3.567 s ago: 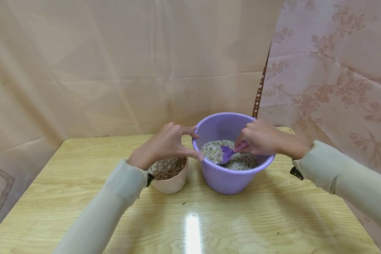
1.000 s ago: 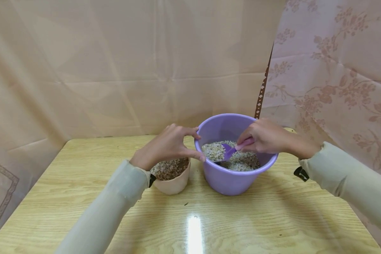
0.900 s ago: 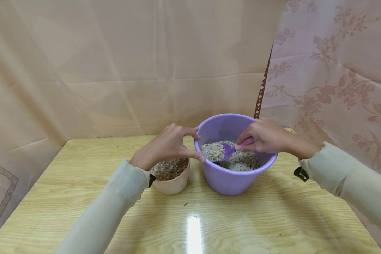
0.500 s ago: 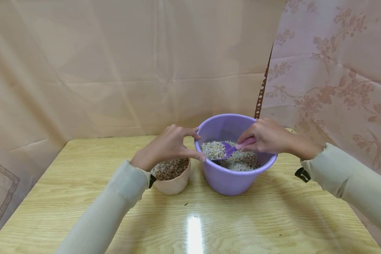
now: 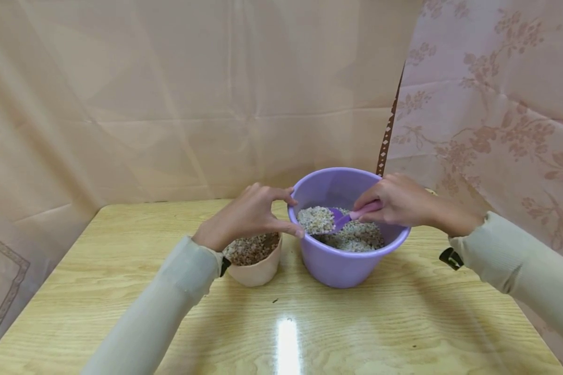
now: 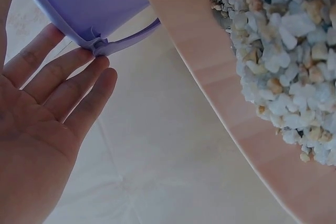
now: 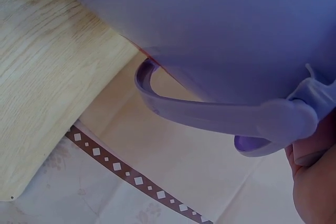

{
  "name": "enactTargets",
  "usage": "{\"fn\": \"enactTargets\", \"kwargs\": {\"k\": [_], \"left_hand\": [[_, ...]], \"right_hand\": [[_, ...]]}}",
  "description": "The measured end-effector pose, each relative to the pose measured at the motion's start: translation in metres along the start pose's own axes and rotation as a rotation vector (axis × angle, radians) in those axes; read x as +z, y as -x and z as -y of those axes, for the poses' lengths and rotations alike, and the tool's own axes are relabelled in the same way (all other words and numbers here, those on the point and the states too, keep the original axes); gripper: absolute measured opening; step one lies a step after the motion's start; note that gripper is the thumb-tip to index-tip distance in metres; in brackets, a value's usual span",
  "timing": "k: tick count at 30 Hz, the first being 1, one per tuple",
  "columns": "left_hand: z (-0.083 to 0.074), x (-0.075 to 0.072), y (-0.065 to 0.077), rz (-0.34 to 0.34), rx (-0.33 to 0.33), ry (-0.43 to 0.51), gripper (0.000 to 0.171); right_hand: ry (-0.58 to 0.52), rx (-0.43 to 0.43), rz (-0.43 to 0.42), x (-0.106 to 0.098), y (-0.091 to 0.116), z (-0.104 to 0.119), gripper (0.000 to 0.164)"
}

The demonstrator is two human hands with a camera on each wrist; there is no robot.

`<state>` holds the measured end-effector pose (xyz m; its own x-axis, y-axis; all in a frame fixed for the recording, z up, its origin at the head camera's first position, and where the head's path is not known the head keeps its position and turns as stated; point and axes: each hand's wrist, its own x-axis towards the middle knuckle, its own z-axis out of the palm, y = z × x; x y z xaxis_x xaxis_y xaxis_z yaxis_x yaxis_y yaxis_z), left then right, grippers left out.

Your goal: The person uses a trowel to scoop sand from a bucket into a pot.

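Note:
A purple bucket [image 5: 342,268] part-filled with pale gravel [image 5: 356,238] stands on the table. My right hand [image 5: 399,203] grips the pink handle of a small purple trowel [image 5: 341,221]. Its blade, heaped with gravel, is inside the bucket near the left rim. My left hand [image 5: 246,213] touches the bucket's left rim with thumb and fingers spread; in the left wrist view its straight fingers [image 6: 79,95] lie at the rim beside the handle joint. Below that hand is a beige pot [image 5: 258,273] holding pale and brown gravel, partly hidden by it.
The wood-grain table [image 5: 145,239] carries both containers. A beige cloth [image 5: 192,104] hangs behind, and a flowered cloth [image 5: 511,120] hangs at the right. The bucket's handle [image 7: 205,114] hangs down at its back. A dark speck [image 5: 274,300] lies in front of the pot.
Since the earliest frame the trowel has come up out of the gravel with a heap on its blade. Over the last second my right hand has shifted slightly right; my left has stayed.

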<state>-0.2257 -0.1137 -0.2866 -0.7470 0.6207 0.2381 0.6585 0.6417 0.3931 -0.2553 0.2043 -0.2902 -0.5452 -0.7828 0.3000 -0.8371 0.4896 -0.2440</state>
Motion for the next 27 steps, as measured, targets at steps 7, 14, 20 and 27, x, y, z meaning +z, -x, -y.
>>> {"fn": "enactTargets", "kwargs": {"k": [7,14,20,27], "left_hand": [[-0.0008,-0.0008,-0.0005,0.005,-0.007,0.003,0.061],[-0.0012,-0.0012,-0.0014,0.012,-0.008,-0.003,0.061],[-0.0019,-0.0018,-0.0014,0.013,-0.008,-0.001,0.060],[-0.0019,-0.0019,-0.0014,0.014,-0.009,-0.009,0.057]], "right_hand": [[0.019,0.002,-0.017,-0.0030,0.0014,0.0010,0.015],[0.011,0.011,-0.028,-0.0039,0.0036,0.0003,0.015],[0.002,0.001,-0.048,-0.0040,0.0045,-0.0006,0.013],[0.007,-0.002,-0.062,-0.0045,0.0055,-0.0004,0.013]]}}
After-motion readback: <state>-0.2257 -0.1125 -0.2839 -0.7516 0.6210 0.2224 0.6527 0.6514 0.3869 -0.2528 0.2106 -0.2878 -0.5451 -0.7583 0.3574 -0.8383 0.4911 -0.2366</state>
